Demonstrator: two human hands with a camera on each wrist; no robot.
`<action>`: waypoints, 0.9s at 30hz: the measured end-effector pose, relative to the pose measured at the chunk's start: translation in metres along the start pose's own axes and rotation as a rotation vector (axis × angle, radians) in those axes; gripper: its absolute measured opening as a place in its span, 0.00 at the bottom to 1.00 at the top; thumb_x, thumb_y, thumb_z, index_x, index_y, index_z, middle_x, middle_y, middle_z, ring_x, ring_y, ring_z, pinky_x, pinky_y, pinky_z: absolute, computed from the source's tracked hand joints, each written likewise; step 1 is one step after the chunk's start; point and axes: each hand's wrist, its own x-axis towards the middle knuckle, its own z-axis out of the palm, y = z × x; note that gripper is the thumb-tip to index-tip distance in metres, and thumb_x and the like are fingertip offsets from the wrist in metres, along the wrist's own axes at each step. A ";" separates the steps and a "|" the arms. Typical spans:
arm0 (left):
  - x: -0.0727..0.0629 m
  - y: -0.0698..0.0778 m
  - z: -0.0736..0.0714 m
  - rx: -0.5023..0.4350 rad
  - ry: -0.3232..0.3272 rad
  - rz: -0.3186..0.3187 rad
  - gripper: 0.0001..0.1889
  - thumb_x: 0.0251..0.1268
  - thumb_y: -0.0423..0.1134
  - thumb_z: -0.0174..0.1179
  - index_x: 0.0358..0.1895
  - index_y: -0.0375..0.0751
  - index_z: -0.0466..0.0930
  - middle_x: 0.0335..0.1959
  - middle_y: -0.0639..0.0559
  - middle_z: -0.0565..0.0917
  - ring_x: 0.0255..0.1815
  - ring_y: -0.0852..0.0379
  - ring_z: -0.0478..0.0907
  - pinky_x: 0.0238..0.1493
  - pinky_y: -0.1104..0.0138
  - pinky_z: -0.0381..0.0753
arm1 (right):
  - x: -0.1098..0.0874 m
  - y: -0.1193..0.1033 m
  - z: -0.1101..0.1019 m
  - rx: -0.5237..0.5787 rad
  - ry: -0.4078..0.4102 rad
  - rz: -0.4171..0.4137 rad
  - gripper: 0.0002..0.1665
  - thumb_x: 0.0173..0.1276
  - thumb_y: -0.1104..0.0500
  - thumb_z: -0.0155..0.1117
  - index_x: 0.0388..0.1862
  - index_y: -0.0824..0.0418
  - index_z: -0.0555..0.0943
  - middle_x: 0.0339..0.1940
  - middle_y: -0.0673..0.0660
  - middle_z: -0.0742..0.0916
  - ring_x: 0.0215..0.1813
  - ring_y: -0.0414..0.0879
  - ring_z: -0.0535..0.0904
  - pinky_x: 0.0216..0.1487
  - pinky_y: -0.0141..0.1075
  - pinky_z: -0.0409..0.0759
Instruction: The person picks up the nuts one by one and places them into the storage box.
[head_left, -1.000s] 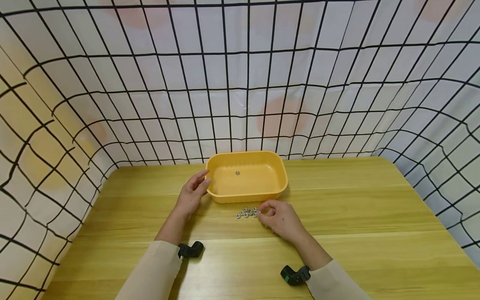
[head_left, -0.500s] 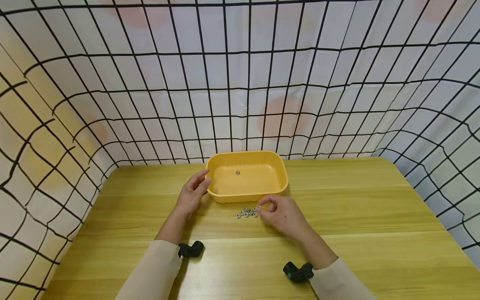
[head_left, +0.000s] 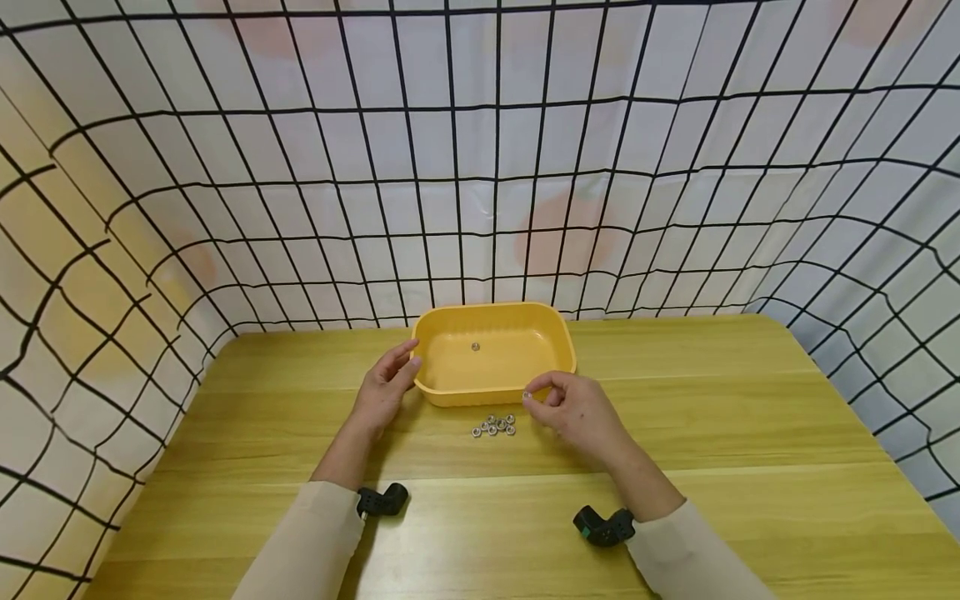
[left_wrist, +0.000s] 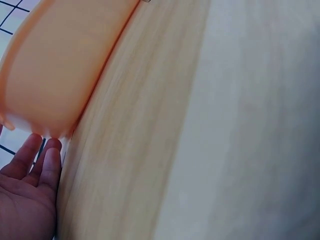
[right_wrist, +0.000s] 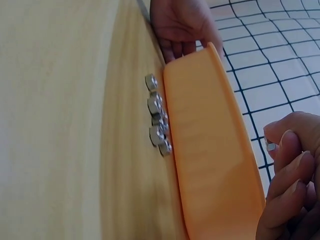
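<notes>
Between the thumb and forefinger of my right hand (head_left: 579, 415) a small metal nut (right_wrist: 270, 146) is pinched. That hand is raised at the front right corner of a yellow plastic tray (head_left: 480, 397). My left hand (head_left: 381, 392) is at the tray's left end, its fingertips touching the outer wall in the left wrist view. A single nut (head_left: 476, 347) lies on the tray floor. Several more nuts (right_wrist: 156, 134) sit in a small cluster on the table just before the tray. In the right wrist view the remaining right fingers are curled under the forefinger.
The wooden table (head_left: 480, 533) spreads around the tray on both sides and in front. Behind it rises a black wire grid (head_left: 495, 177) before a pale patterned cloth, bending round to the left and right sides.
My right hand has lifted one nut from the right side of the cluster and carried it up and slightly right, to the tray's front edge. The left hand has stayed in place.
</notes>
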 end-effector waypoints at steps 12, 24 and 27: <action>0.000 -0.001 -0.001 0.003 -0.004 0.011 0.24 0.79 0.46 0.57 0.74 0.52 0.71 0.72 0.40 0.73 0.69 0.47 0.74 0.71 0.56 0.77 | 0.020 -0.001 -0.009 -0.065 0.035 -0.038 0.11 0.68 0.53 0.72 0.44 0.56 0.85 0.22 0.51 0.81 0.21 0.46 0.71 0.21 0.31 0.66; -0.001 -0.001 -0.001 0.004 -0.006 0.001 0.24 0.79 0.47 0.57 0.74 0.53 0.71 0.72 0.40 0.73 0.70 0.46 0.73 0.72 0.52 0.75 | 0.043 -0.003 -0.012 -0.107 0.027 -0.074 0.10 0.69 0.52 0.70 0.45 0.55 0.85 0.22 0.52 0.81 0.23 0.46 0.72 0.24 0.32 0.68; 0.000 -0.002 -0.001 0.009 -0.012 0.012 0.24 0.79 0.46 0.56 0.74 0.52 0.70 0.73 0.40 0.71 0.71 0.46 0.72 0.72 0.51 0.75 | 0.049 -0.005 -0.012 -0.129 0.030 -0.069 0.11 0.69 0.51 0.70 0.45 0.54 0.85 0.22 0.51 0.81 0.22 0.46 0.72 0.24 0.32 0.68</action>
